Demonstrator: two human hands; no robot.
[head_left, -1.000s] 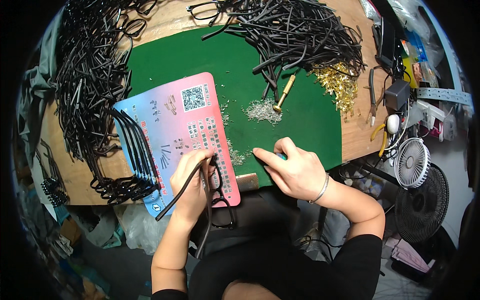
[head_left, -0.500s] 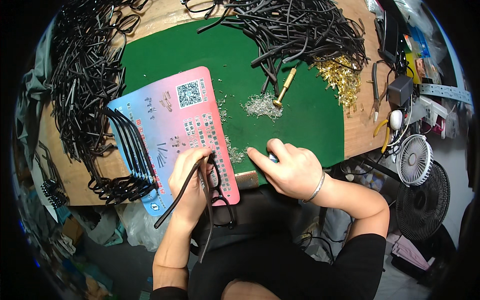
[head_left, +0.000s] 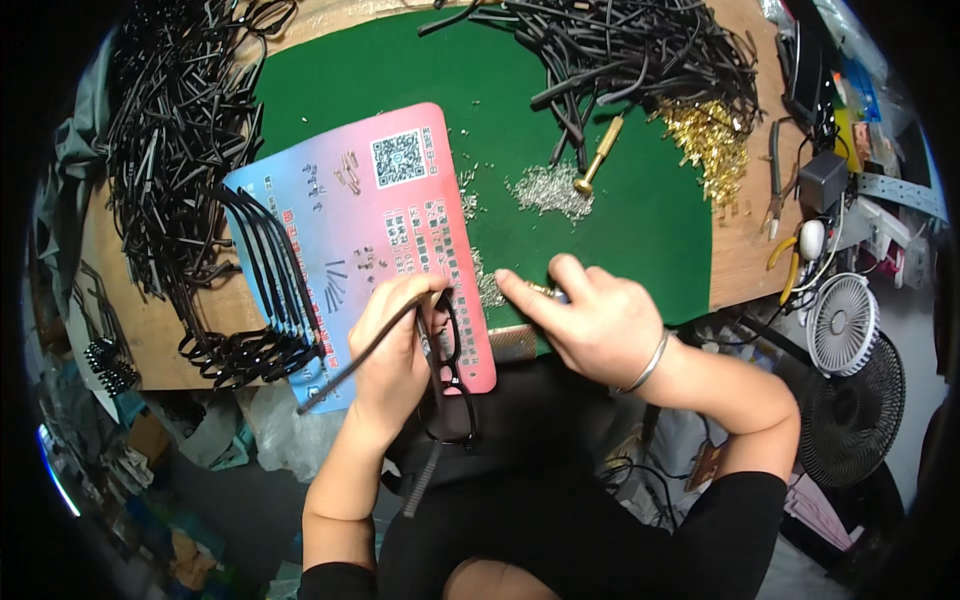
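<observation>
My left hand (head_left: 392, 350) is closed around black eyeglasses (head_left: 455, 375), their rims hanging over the mat's front edge. One dark temple arm stretches left from my grip and another hangs down. My right hand (head_left: 600, 320) keeps its index finger stretched onto a small heap of silver screws (head_left: 487, 283). Tucked under its other fingers is a thin brass-coloured screwdriver (head_left: 540, 289), mostly hidden. Between both hands and the far pile lies a pink and blue printed mat (head_left: 385, 225) with small loose parts on it.
On the green mat (head_left: 640, 250) are more silver screws (head_left: 552, 190), a brass screwdriver (head_left: 602, 152) and gold-coloured pieces (head_left: 708, 145). Dark temple arms (head_left: 640, 50) pile up behind and at left. Black frames (head_left: 250, 355) stand lined up. Pliers (head_left: 788, 268) and a white fan (head_left: 842, 322) are at right.
The whole view has shifted, so the table things sit farther right. More of the brass screwdriver shows in my right hand. The index finger stays at the screws; the glasses hang more upright.
</observation>
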